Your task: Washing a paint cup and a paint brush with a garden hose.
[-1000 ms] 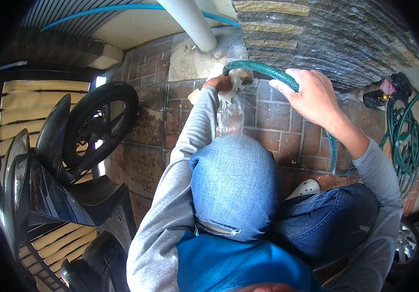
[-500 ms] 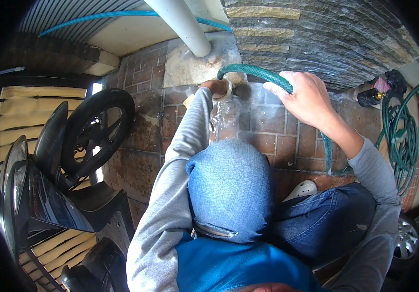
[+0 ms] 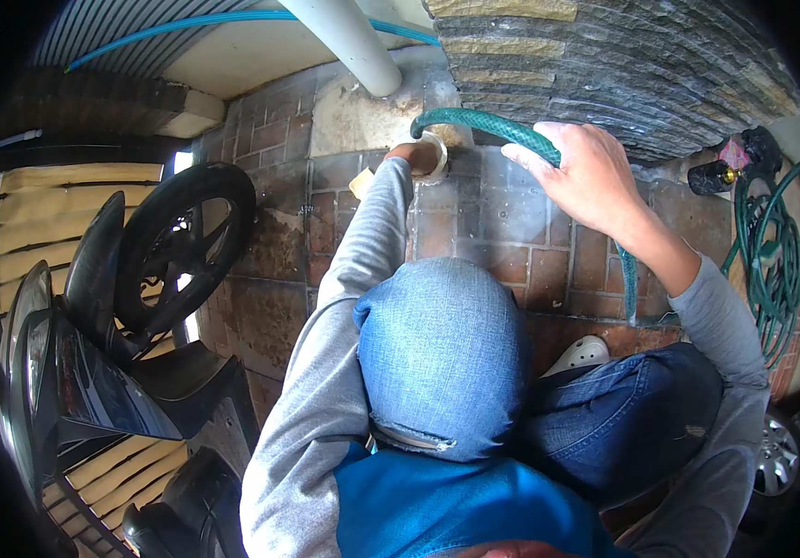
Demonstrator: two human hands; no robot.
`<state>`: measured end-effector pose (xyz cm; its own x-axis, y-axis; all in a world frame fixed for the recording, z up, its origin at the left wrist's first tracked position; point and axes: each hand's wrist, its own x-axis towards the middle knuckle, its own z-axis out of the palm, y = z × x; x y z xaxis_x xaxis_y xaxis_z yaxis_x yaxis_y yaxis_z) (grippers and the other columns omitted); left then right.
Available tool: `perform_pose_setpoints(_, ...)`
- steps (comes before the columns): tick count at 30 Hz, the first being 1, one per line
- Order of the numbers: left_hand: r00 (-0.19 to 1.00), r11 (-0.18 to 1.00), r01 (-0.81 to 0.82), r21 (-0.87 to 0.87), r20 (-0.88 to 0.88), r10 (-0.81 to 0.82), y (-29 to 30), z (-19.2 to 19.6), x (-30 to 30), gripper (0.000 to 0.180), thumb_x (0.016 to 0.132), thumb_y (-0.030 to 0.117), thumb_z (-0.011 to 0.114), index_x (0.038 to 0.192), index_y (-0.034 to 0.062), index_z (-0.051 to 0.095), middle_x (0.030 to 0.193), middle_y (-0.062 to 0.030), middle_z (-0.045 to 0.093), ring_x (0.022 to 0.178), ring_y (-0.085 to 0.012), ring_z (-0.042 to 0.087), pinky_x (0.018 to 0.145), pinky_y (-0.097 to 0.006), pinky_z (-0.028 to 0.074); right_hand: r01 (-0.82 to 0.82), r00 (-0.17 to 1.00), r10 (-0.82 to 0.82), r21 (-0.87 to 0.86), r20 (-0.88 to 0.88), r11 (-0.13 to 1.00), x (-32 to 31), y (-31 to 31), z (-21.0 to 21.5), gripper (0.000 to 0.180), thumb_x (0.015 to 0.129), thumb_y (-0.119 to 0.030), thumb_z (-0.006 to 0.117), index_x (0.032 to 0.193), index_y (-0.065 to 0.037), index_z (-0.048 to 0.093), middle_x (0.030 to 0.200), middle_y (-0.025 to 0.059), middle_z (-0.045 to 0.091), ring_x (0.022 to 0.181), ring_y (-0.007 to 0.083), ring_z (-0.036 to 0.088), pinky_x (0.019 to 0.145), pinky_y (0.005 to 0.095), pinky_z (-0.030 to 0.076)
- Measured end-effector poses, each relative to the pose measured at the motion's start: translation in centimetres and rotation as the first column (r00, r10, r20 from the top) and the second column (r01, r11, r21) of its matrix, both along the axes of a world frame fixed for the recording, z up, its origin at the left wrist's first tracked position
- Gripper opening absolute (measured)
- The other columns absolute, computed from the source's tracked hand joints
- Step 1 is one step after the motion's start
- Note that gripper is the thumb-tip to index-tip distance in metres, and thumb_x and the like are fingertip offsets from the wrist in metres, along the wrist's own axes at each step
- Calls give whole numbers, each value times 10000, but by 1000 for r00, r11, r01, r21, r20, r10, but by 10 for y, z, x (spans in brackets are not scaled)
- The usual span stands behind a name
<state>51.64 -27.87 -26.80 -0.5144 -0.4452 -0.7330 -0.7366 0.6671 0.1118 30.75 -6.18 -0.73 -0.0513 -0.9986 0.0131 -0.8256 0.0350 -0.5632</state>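
My right hand [image 3: 584, 175] is closed round a green garden hose [image 3: 474, 119], whose tip bends down beside my left hand [image 3: 407, 152]. That left hand reaches low toward the floor, right at a pale round ring or rim [image 3: 436, 160]. Its fingers are hidden, so whether it grips the ring cannot be seen. A small yellowish block [image 3: 361, 183] lies beside my left wrist. From below my right hand, the hose hangs down to the wet brick-patterned floor [image 3: 512, 263].
A white pipe [image 3: 349, 46] rises beyond my hands, next to a stone-clad wall [image 3: 595, 74]. A motorcycle with a black front wheel [image 3: 186, 251] stands left. Coiled green hose [image 3: 772, 265] is at the right. My jeans-covered knee [image 3: 442, 358] is between my arms.
The view has shifted slightly, so the hands and floor sit a little higher. White splashes on the floor below my left hand no longer show. My right hand still holds the hose.
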Motion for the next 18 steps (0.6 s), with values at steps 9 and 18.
perform_pose_setpoints(9, 945, 932, -303, -198, -188, 267, 13, 6, -9, 419, 854, 353, 534, 1193, 116, 606, 1170, -116, 631, 1055, -264, 611, 884, -332, 472, 7, 1000, -7, -23, 1, 1000, -2, 2, -1, 358, 881, -384, 616, 787, -41, 658, 596, 142, 583, 574, 325, 593, 593, 416, 455)
perform_pose_setpoints(18, 999, 998, 9, 69, -38, -6, -9, 15, 5, 432, 900, 221, 374, 1262, 69, 553, 1278, -122, 578, 1176, -292, 551, 955, -366, 442, 3, 1000, -3, -10, 11, 1000, -3, 1, 0, 353, 881, -378, 615, 796, -37, 656, 609, 149, 588, 595, 333, 603, 600, 420, 460)
